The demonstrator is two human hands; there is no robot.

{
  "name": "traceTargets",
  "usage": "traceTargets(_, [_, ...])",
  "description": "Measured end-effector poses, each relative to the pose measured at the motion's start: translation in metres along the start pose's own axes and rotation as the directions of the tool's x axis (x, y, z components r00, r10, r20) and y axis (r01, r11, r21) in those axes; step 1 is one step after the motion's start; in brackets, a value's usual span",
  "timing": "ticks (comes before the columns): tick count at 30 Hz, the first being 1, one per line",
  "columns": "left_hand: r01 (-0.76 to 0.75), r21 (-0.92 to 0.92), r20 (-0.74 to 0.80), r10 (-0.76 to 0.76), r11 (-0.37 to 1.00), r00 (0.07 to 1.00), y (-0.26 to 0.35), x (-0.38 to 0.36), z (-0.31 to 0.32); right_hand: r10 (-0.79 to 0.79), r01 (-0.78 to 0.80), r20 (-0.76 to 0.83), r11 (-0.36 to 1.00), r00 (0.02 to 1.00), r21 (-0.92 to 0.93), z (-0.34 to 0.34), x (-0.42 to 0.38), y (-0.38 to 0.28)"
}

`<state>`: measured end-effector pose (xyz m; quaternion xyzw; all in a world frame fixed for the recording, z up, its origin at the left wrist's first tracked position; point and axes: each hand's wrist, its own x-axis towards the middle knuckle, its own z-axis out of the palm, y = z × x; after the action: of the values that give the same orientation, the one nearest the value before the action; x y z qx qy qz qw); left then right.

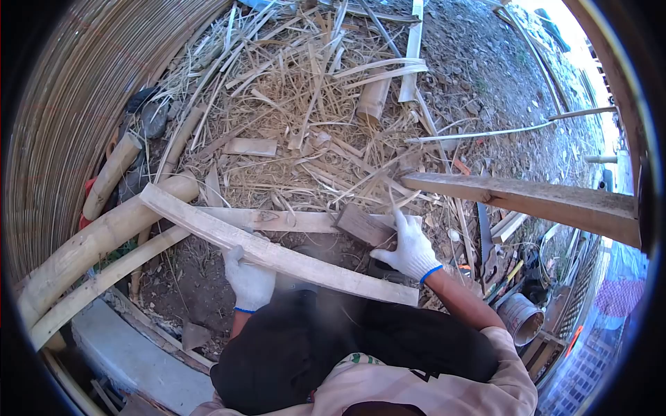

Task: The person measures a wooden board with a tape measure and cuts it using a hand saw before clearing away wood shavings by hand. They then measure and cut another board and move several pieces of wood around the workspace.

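While the camera looks straight down over the person's lap, the left hand (250, 281) in its white glove is wrapped around a long split bamboo slat (277, 253), fingers closed on it near its middle. That slat runs across the view from upper left to lower right, lying over the knees above bare dirt. Over on the other side, the right hand (411, 251), gloved too, presses flat with fingers spread on a small dark wooden block (359, 224), which sits on the ground just beyond the slat's far end. Ahead lies a heap of bamboo shavings (312, 104). Thick bamboo poles (97, 239) curve along the left, a rough timber beam (527, 197) juts in from the right, and a metal tin (520, 317) stands near the right elbow.
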<state>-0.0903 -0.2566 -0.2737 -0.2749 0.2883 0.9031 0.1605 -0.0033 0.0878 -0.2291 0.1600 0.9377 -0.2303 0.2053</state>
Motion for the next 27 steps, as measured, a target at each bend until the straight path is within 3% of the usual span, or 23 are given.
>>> traceTargets(3, [0.041, 0.003, 0.056, -0.041, 0.999, 0.998, -0.006, 0.004, 0.009, -0.014, 0.018, 0.076, 0.999, 0.997, -0.044, 0.01, -0.01, 0.017])
traceTargets(4, [0.059, -0.004, 0.077, -0.058, 0.998, 0.995, -0.009, 0.003, 0.012, -0.098, 0.098, -0.002, 0.994, 0.995, -0.05, 0.017, -0.012, 0.023])
traceTargets(10, [0.214, -0.09, 0.0, -0.215, 0.973, 0.977, -0.023, 0.008, 0.0, -0.109, 0.109, 0.128, 0.994, 0.986, 0.009, -0.014, -0.02, 0.024])
traceTargets(13, [0.212, -0.061, -0.047, -0.215, 0.975, 0.975, -0.027, 0.001, -0.012, -0.128, 0.139, 0.234, 0.99, 0.964, -0.028, -0.023, -0.015, 0.034])
traceTargets(16, [0.218, -0.088, -0.054, -0.224, 0.972, 0.973, -0.032, -0.015, -0.017, -0.133, 0.225, 0.455, 0.962, 0.881, -0.154, -0.051, 0.007, 0.017])
traceTargets(17, [0.248, -0.059, 0.024, -0.247, 0.967, 0.969, -0.031, -0.018, -0.025, -0.127, 0.265, 0.532, 0.945, 0.837, -0.193, -0.063, 0.015, 0.003])
traceTargets(18, [0.255, -0.064, -0.009, -0.256, 0.965, 0.967, -0.031, -0.024, -0.028, -0.229, 0.354, 0.457, 0.911, 0.859, -0.211, -0.07, 0.023, -0.011])
traceTargets(22, [0.299, -0.113, -0.044, -0.306, 0.947, 0.951, -0.039, -0.04, -0.05, -0.422, 0.44, 0.124, 0.859, 0.898, -0.261, -0.088, 0.061, -0.072])
traceTargets(25, [0.373, -0.127, -0.078, -0.384, 0.919, 0.92, -0.035, -0.045, -0.061, -0.349, 0.371, 0.139, 0.91, 0.927, -0.187, -0.064, 0.123, -0.083])
traceTargets(27, [0.407, -0.05, -0.183, -0.409, 0.912, 0.894, -0.027, -0.046, -0.053, -0.275, 0.273, 0.034, 0.921, 0.961, -0.279, -0.032, 0.156, -0.075])
